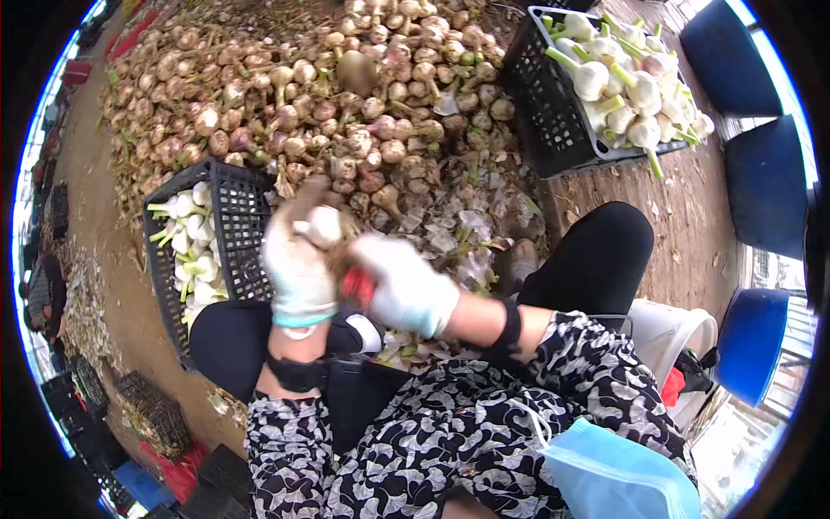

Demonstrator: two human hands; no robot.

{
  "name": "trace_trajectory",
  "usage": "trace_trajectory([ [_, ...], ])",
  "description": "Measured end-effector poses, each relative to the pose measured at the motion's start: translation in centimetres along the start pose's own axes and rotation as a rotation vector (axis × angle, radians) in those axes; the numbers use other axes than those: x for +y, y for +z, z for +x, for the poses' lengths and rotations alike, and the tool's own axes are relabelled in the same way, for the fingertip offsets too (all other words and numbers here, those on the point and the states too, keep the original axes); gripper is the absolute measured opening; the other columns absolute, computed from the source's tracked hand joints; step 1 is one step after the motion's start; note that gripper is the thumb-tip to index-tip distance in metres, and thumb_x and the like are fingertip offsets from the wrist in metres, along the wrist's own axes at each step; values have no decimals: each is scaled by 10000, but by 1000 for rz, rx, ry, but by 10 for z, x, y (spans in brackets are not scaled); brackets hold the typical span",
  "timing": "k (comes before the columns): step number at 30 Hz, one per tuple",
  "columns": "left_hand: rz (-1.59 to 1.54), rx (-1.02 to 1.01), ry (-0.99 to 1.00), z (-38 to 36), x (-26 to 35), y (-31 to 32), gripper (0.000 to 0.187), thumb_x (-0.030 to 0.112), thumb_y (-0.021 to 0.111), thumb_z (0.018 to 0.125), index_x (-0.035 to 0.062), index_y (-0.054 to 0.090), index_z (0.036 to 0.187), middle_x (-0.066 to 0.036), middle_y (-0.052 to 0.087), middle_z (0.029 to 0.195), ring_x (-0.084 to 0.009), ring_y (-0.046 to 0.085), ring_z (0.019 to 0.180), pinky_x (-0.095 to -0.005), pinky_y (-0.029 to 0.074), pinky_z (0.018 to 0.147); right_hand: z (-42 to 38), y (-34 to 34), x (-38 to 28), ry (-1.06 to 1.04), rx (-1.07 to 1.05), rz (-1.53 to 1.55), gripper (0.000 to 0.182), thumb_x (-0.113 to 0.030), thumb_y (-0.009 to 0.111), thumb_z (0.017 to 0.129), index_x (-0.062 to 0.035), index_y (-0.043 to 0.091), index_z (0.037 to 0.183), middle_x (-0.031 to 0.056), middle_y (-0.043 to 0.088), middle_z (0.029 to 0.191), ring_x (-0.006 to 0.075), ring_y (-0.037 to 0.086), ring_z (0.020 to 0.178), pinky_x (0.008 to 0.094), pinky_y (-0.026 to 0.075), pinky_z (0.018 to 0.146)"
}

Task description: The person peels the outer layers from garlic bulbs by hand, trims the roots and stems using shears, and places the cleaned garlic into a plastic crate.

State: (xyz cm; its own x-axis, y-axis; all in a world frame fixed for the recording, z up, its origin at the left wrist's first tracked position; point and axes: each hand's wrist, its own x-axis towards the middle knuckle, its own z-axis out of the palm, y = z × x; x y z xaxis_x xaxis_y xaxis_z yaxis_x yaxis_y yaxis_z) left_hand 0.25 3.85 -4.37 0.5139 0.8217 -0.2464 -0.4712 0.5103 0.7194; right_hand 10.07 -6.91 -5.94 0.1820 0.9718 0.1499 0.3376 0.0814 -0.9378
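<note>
My left hand (298,264), in a white glove with a pale teal cuff, is closed around a garlic bulb (324,227) with a white skin. Close beside it, my right hand (402,281), gloved the same way, is closed on a red-handled tool (358,286). Motion blurs both hands, and the tool's working end cannot be made out. Just left of my left hand stands a black crate (242,221) holding cleaned white garlic with short green stems. Beyond my hands lies a large heap of soil-brown garlic bulbs (259,108).
Another black crate (549,108), heaped with white garlic, stands at the upper right. Loose peelings (450,229) cover the ground ahead. Blue barrels (769,186) line the right side, near a white bucket (692,333). At the far left is another person (43,294). A blue face mask (618,471) hangs below me.
</note>
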Motion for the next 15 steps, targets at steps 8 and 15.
trace_trajectory([
  [8, 1657, 1102, 854, -7, 93, 2, 625, 306, 654, 803, 3, 425, 1298, -258, 380, 1303, -326, 429, 1195, -470, 374, 981, 20, -62, 144, 874, 92, -734, 579, -96, 612, 766, -84, 410, 1308, 237, 383, 1305, 390, 541, 1047, 427, 469, 873],
  [15, 972, 206, 245, -3, 32, 12, 538, 231, 588, 844, -57, 448, 1276, -210, 504, 1263, -262, 519, 1126, -324, 387, 982, 32, -82, 218, 1032, 228, -546, 323, -98, 545, 780, -73, 606, 1097, 227, 623, 1013, 365, 582, 995, 386, 457, 798],
])
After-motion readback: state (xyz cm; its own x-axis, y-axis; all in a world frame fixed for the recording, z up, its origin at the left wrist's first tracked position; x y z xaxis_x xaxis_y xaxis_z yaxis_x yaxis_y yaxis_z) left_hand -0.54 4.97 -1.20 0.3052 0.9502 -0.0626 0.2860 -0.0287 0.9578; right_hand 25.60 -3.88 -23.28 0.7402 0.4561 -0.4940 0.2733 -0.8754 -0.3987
